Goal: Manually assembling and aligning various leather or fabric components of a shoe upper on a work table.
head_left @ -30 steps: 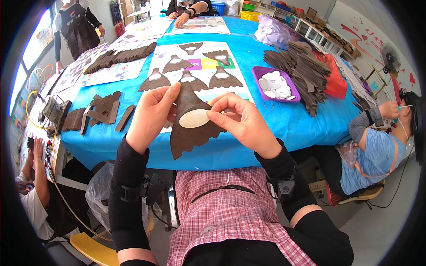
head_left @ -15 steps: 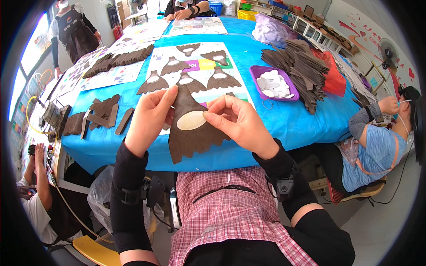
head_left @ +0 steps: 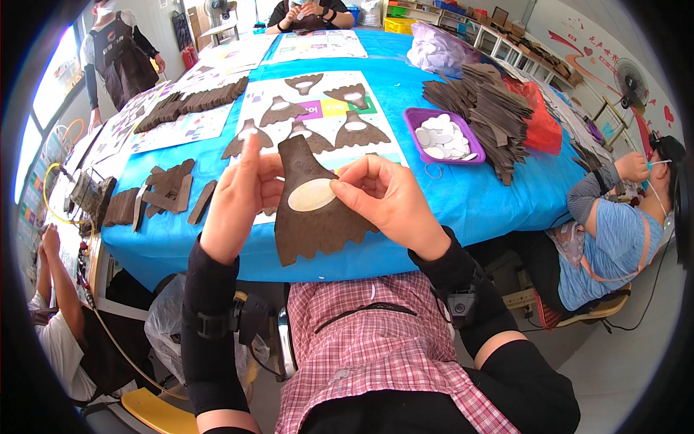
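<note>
Left hand [head_left: 237, 194] has loosened, thumb lifted, beside brown piece [head_left: 309, 226] pinched by right hand [head_left: 390, 199].

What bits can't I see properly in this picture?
In the head view:
Back of the brown piece: turned away from the camera.
Part of the brown piece's right edge: hidden by the right hand.
Fingertips of the left hand: mostly hidden behind the brown piece.
Most of the bottom of the purple tray: covered by white ovals.
</note>
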Demonstrator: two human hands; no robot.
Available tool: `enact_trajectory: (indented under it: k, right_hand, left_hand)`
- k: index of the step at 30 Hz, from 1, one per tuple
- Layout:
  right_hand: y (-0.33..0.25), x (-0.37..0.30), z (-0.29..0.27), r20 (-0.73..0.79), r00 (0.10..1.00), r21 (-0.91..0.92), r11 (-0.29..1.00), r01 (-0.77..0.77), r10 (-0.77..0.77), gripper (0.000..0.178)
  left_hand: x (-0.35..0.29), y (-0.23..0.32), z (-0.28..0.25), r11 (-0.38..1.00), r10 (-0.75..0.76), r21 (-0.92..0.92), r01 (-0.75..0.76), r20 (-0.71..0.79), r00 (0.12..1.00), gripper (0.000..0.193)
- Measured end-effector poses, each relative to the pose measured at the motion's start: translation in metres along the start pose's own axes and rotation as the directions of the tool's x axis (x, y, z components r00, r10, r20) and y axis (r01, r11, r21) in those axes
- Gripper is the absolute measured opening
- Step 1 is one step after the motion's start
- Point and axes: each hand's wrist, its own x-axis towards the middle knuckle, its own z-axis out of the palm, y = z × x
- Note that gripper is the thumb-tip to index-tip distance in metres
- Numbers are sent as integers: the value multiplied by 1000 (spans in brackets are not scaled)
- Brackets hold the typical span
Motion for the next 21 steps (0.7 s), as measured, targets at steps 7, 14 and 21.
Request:
enact_trajectory:
  k: [7, 14, 21]
  right_hand:
    - [1, 0, 0, -48, 996, 28, 997, 77, -75, 18]
    - [-4, -2, 2, -60, 995, -50, 996, 77, -80, 19]
    - [-11, 0, 5, -139, 990, 303, 952, 34, 8, 16]
  left_hand:
    - [-39, -19, 14, 983, 180, -41, -176, 140, 974, 44]
    - [-41, -23, 21, 957, 278, -115, -267, 94, 956, 53]
    - [-41, -24, 18, 966, 236, -118, -231, 30, 971, 52]
